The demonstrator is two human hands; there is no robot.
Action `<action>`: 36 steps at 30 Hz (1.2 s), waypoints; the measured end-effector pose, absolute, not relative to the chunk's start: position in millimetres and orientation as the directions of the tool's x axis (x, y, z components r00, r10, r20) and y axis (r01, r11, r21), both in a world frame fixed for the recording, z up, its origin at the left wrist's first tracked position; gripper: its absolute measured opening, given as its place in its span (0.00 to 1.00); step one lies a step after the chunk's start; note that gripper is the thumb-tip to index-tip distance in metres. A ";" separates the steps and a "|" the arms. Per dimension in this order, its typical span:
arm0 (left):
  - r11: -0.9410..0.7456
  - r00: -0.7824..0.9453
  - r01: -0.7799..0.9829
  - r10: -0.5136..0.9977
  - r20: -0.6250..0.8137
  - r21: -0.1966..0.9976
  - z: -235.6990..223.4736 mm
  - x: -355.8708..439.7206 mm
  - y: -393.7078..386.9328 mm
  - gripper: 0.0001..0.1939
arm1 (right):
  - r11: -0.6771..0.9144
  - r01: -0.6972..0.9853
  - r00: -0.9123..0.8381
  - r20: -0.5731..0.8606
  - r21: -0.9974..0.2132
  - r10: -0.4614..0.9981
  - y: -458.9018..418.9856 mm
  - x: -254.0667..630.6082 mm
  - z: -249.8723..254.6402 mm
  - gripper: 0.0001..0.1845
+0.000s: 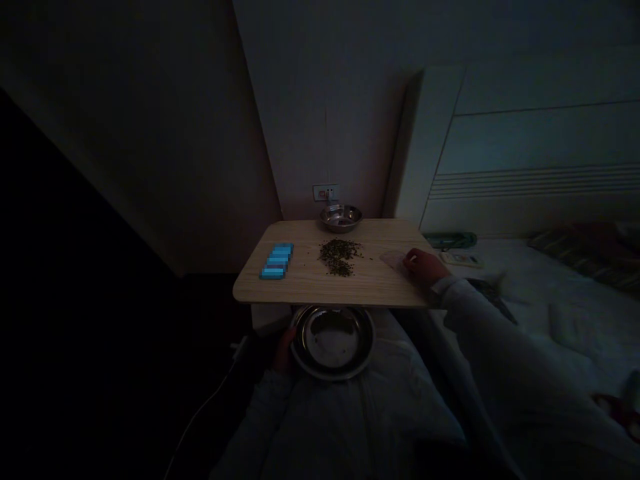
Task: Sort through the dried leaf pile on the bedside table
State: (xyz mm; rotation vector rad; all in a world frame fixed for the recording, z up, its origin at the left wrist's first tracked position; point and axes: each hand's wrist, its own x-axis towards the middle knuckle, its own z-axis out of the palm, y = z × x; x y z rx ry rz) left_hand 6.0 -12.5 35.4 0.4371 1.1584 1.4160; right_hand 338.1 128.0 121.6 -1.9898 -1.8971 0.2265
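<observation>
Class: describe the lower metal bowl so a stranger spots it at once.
From the wooden tabletop, look below its near edge to the lap. The lower bowl is there, held at its rim by the left hand, unlike the upper bowl on the tabletop.

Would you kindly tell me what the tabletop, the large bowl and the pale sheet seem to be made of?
Tabletop: wood or wood-look laminate, smooth and matte, from its streaked grain. Large bowl: apparently polished metal, from its silvery highlights. Pale sheet: possibly thin plastic or paper, as it looks filmy; finish unclear in this dimness.
</observation>
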 end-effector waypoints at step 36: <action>0.209 -0.244 -0.469 0.903 -0.353 0.858 35.7 4.9 -10.0 0.10 | 0.189 0.964 -0.153 0.188 -0.188 0.970 141.9 344.4 119.2 0.14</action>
